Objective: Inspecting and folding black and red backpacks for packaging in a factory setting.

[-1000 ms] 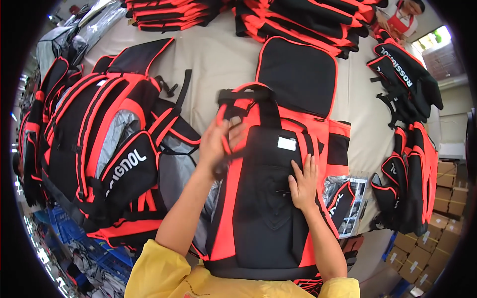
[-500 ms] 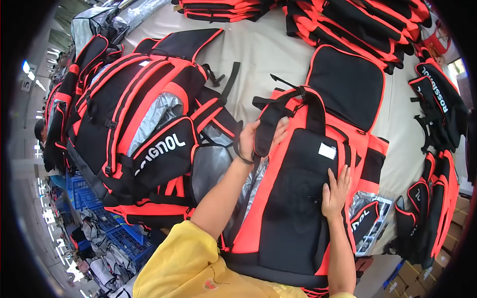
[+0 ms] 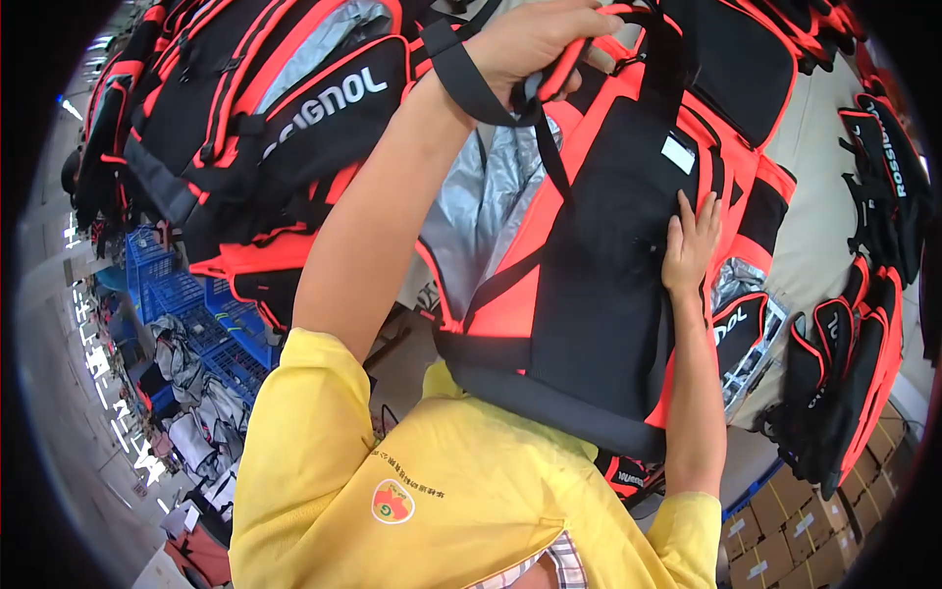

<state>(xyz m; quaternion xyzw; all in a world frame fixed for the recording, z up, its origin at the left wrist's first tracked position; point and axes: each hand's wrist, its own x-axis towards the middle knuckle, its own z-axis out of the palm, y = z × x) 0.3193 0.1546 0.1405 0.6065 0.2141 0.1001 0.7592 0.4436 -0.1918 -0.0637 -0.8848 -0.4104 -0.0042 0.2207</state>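
Observation:
A black backpack (image 3: pixel 603 245) with orange-red sides lies in front of me, its padded back panel up. My left hand (image 3: pixel 535 44) is closed round one of its black, red-edged shoulder straps (image 3: pixel 566 69) near the bag's far end. Black webbing (image 3: pixel 461 74) loops over my left wrist, and a thin strap runs down the bag's left side. My right hand (image 3: pixel 693 240) rests flat on the right edge of the back panel, fingers stretched out. Just beyond its fingertips is a white label (image 3: pixel 678 153). Silver lining (image 3: pixel 491 201) shows along the bag's left side.
Other black and red backpacks (image 3: pixel 334 108) are heaped at the left. More bag pieces (image 3: pixel 854 363) hang at the right edge of the pale-covered table (image 3: pixel 816 221). Blue crates (image 3: pixel 162 280) stand low on the left, and cardboard boxes (image 3: pixel 785 510) at the lower right.
My left hand has moved farther up and away, and now grips the strap with webbing over the wrist. My right hand stays on the panel. The view has tilted toward my body.

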